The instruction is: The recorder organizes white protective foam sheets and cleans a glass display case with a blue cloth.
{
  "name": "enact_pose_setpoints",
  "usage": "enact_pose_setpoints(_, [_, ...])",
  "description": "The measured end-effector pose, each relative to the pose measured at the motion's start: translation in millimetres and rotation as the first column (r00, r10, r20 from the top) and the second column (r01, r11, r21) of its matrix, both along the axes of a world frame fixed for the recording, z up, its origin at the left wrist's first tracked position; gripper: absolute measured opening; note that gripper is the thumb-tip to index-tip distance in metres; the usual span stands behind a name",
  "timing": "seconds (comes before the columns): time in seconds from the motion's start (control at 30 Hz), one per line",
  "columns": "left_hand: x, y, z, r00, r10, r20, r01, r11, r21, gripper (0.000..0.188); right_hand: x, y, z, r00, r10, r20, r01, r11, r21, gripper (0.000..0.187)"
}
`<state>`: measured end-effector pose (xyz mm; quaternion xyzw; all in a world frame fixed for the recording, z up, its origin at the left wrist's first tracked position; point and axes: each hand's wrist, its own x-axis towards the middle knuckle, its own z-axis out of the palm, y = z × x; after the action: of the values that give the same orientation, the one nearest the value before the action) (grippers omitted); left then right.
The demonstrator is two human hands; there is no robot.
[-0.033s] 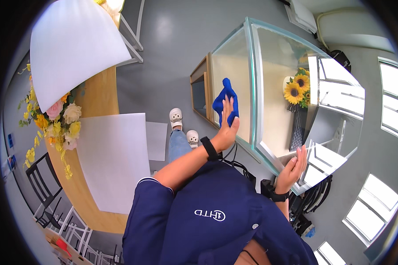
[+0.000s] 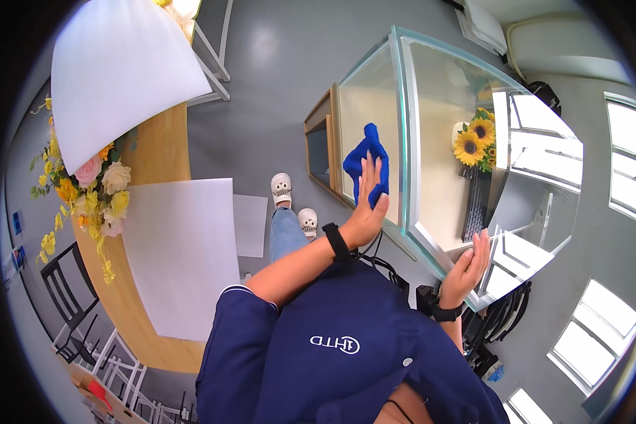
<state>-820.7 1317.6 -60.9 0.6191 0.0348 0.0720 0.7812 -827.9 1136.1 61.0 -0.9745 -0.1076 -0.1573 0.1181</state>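
A large glass case (image 2: 402,120) with pale green edges stands to my right on a wooden cabinet (image 2: 321,159). My left hand (image 2: 369,198) lies flat with stretched fingers over a crumpled blue cloth (image 2: 376,145), pressing it to the near-left glass pane. My right hand (image 2: 468,270) rests on the case's top near its front edge, fingers straight and holding nothing. Through the glass show sunflowers (image 2: 473,143) and what looks like a black keyboard (image 2: 477,205).
At left, a wooden table (image 2: 164,152) carries white sheets (image 2: 180,254) and a bouquet of roses and yellow blooms (image 2: 95,187). A black chair (image 2: 69,290) stands beyond it. Dark cables and bags (image 2: 498,318) lie below the case at right. My shoes (image 2: 281,185) are on the grey floor.
My left hand and the blue cloth have slid a little to the right across the glass. My right hand stays in nearly the same place.
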Motion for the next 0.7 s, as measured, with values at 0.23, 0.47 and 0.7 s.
enact_pose_setpoints(0.23, [-46,-13,30,0.987,-0.026,0.158,0.016,0.998,0.067,0.059,-9,1,3,0.984,0.17,0.061,-0.167,0.985,-0.048,0.027])
enact_pose_setpoints(0.47, [-96,46,52,0.95,-0.19,-0.25,0.081,0.917,-0.39,0.036,-8,-10,3,0.97,0.214,0.117,-0.22,0.975,0.038,0.031])
enact_pose_setpoints(0.7, [-66,41,125,0.946,-0.318,0.061,0.323,0.914,-0.247,0.03,-20,7,19,0.803,0.588,-0.099,-0.427,0.684,0.592,0.066])
